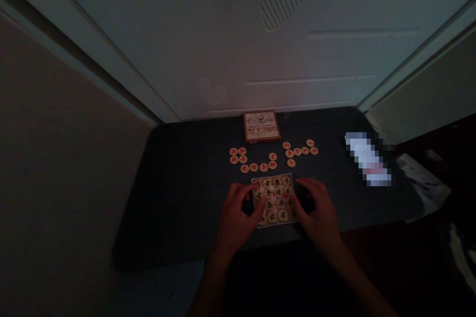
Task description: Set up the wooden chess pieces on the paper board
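Note:
A clear plastic tray (274,226) lies near the front edge of the dark table, filled with xiangqi pieces (278,192) bearing black characters. My left hand (238,213) is curled at the tray's left side, its thumb over the pieces and its index finger at the upper left edge. At the opposite side, my right hand (318,208) has its thumb over the right edge and its fingers beside the upper right corner. Both hands hold the tray by its sides; they cover some pieces. Beyond it, several red-character xiangqi pieces (264,167) lie face up in loose groups.
Behind the loose pieces, a printed xiangqi box (261,127) lies near the back of the dark table (174,183). A pixelated phone-like object (368,159) lies at the right. A white door with raised hearts (223,34) stands behind; a white box (424,185) sits beyond the right edge.

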Motion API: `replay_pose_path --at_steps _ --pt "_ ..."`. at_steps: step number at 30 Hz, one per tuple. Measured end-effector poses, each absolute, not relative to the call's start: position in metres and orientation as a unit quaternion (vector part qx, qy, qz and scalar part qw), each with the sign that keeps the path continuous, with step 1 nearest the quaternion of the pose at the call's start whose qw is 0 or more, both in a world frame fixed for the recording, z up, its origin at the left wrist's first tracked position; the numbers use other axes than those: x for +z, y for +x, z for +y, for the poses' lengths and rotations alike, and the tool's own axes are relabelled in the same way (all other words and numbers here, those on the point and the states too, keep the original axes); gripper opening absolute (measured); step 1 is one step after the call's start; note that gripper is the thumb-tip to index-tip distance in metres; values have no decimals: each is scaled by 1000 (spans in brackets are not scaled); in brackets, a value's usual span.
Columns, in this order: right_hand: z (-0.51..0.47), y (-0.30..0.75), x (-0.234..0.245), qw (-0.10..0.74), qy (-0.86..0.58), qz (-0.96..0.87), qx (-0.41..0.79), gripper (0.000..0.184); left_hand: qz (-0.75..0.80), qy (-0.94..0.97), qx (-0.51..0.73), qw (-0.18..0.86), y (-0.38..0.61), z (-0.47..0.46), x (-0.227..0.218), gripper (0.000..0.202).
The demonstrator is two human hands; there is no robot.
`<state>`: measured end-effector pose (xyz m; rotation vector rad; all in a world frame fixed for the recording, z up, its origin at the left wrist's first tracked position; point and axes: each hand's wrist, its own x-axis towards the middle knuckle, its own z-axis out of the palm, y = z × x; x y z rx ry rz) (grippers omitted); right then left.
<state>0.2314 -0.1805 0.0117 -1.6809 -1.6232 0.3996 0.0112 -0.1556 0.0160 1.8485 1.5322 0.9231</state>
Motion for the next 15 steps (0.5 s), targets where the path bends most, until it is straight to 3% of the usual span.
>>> replay_pose_path --at_steps 6,15 --pt "-181 223 6 364 -656 -632 193 56 603 671 335 271 17 -156 15 31" --pt "-181 227 7 349 -646 -640 225 54 618 670 310 271 21 -156 15 29"
